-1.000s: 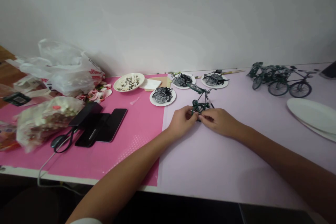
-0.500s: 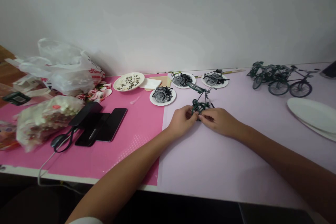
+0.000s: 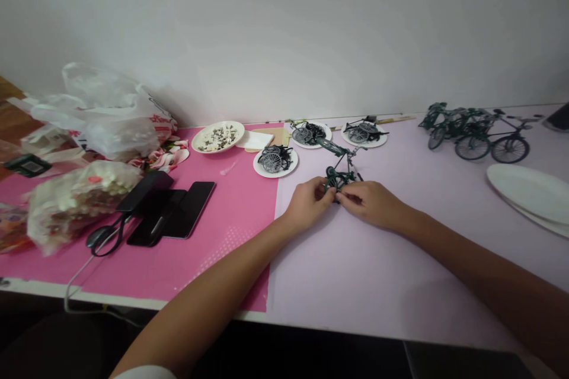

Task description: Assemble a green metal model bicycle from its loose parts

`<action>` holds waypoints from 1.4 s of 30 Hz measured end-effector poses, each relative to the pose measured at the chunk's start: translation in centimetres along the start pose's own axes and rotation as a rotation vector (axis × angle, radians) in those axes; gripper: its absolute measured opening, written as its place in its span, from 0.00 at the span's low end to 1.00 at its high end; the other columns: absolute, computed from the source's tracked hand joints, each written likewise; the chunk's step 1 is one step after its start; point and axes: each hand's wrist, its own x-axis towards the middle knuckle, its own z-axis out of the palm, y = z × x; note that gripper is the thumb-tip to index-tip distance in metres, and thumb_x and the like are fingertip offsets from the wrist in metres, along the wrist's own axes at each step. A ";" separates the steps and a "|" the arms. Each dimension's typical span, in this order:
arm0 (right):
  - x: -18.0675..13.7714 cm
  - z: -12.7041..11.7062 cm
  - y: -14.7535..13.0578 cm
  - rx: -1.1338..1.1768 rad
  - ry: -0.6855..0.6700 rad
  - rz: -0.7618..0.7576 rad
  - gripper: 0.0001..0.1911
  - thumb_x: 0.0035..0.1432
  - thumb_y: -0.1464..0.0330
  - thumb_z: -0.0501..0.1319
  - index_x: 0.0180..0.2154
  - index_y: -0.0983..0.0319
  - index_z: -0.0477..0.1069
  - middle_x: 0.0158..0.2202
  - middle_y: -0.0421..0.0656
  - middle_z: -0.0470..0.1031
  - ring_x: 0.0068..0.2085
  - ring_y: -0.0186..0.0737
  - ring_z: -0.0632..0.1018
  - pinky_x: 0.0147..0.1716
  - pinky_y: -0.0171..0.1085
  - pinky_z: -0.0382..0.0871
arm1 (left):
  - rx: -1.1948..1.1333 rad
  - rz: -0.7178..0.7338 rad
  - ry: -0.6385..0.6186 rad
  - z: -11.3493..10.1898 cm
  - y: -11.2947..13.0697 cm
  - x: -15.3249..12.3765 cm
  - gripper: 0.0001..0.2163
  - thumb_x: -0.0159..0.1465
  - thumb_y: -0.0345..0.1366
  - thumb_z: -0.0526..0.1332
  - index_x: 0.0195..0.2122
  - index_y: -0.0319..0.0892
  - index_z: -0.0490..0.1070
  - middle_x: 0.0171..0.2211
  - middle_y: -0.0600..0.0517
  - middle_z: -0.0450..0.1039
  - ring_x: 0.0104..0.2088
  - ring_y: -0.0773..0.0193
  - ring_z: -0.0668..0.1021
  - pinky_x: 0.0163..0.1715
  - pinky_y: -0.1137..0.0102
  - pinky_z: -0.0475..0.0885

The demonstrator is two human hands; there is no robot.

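A dark green model bicycle (image 3: 341, 172), partly assembled, is held between my two hands over the lilac part of the table. My left hand (image 3: 309, 204) grips its near end from the left, fingers closed. From the right, my right hand (image 3: 371, 204) pinches the same end, its fingertips almost meeting the left thumb. Those fingertips hide the exact part they press. Just beyond are small plates of bicycle parts: one plate (image 3: 256, 169) with grey wheels, another plate (image 3: 328, 141) with wheels and dark pieces, and a third plate (image 3: 345, 142) farther right.
Several finished model bicycles (image 3: 509, 145) stand at the back right, behind white oval plates (image 3: 533, 192). A bowl (image 3: 211, 149) of small pieces sits back left. Phones (image 3: 189, 213), a black box (image 3: 146, 192) with a cable, and plastic bags (image 3: 120, 112) occupy the pink side.
Almost nothing differs. Both hands keep their grip on the model bicycle, with only a very slight shift of the whole view.
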 end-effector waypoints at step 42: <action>0.0 -0.1 -0.5 0.048 0.034 0.055 0.21 0.68 0.60 0.54 0.22 0.58 0.61 0.21 0.40 0.69 0.24 0.38 0.68 0.27 0.38 0.57 | -0.018 -0.002 -0.003 0.0 -0.1 0.0 0.10 0.68 0.39 0.60 0.41 0.38 0.77 0.29 0.52 0.76 0.29 0.66 0.75 0.32 0.73 0.70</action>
